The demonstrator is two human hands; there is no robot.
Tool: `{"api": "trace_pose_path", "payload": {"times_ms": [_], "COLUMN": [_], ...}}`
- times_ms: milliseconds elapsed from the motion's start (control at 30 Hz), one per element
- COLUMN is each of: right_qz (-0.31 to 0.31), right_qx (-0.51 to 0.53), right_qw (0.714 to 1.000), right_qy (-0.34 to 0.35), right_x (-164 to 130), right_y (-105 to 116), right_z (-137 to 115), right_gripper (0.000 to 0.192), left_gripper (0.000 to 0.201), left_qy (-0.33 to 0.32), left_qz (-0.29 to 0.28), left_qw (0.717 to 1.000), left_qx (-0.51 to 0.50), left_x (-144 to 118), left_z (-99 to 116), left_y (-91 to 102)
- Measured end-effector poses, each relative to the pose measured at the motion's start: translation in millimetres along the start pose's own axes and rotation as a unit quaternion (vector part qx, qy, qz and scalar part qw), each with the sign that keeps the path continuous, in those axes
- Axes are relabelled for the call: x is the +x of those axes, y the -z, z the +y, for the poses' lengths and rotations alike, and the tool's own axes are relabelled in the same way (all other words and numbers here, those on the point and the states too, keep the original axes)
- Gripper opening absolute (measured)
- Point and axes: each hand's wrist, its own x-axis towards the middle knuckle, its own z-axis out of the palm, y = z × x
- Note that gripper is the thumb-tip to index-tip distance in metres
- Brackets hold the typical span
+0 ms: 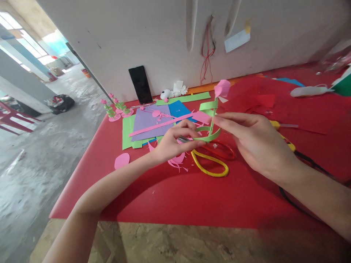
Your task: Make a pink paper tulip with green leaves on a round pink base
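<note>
Head view: we hold a pink flower (222, 88).
Left hand (178, 140): pinching its green strip (210, 138).
Right hand (256, 142): gripping its stem (212, 126).

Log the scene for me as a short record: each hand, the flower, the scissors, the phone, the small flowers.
Left hand: pinching a curved green strip
Right hand: fingertips on the green stem
Flower: pink, atop the stem
Scissors: yellow and red handles, lying on the red table
Phone: propped upright, dark screen
Small flowers: pink, on round pink bases, far left corner
</note>
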Motion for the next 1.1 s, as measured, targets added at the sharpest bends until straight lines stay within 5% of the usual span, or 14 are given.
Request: {"api": "trace_pose_path", "payload": {"times_ms": [267,400,567,800,1100], "right_qz": [0.018,0.011,0.028,0.020,0.006], "right_qx": [-0.154,-0.184,-0.217,-0.284,-0.366], "right_qw": [0.971,0.959,0.947,0.900,0.819], "right_qy": [0.182,0.217,0.236,0.329,0.442], "right_x": [-7,-9,-12,-15,-21], "right_y": [3,0,-4,-3,-4], "right_z": [-2,-5,-5,-3,-2], "right_gripper": [0.009,0.008,0.008,0.008,0.006], "left_gripper": [0.017,0.016,0.041,0.040,0.029], "left_qy": [-0.066,-0.075,-0.005,-0.100,-0.074], "left_qz": [0.021,0.015,0.040,0.212,0.140], "left_qw": [0.985,0.987,0.996,0.966,0.986], "left_qx": [0.157,0.141,0.076,0.113,0.055], "left_x": [-2,-6,-9,-6,-1], "left_z": [11,15,14,12,16], "left_y": [-0.3,-7.5,-13.8,-6.3,9.1]}}
